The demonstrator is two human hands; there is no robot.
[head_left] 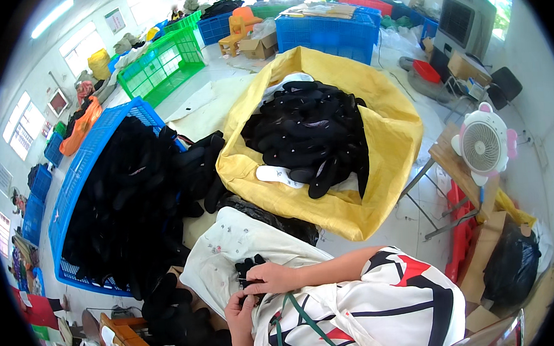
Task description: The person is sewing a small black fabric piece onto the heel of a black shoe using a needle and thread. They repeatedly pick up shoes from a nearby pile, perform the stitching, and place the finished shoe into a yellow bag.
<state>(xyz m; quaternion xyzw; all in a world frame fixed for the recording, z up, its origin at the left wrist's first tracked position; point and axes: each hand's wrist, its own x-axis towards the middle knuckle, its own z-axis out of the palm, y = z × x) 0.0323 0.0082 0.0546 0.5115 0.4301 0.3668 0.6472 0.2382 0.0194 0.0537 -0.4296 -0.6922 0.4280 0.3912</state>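
Over a white cloth point(230, 235) with small printed motifs, spread on my lap, my two hands work close together. My right hand point(270, 278) is closed, pinching a small black cloth piece point(250, 262). Just below it, my left hand point(237, 314) also has its fingers pinched at the lower end of that piece, much of which the hands cover. Beyond them stands a yellow sack point(394, 129), open at the top and full of dark, sock-like pieces point(306, 124) with rounded ends. A white piece point(279, 175) lies among them.
At my left, a tilted blue crate point(88, 161) spills more black pieces. A wooden chair point(132, 343) stands at lower left. To the right, a white fan point(481, 142) sits on a small table point(451, 157), near a black plastic bag point(513, 261). Green point(165, 69) and blue crates point(326, 36) stand farther back.
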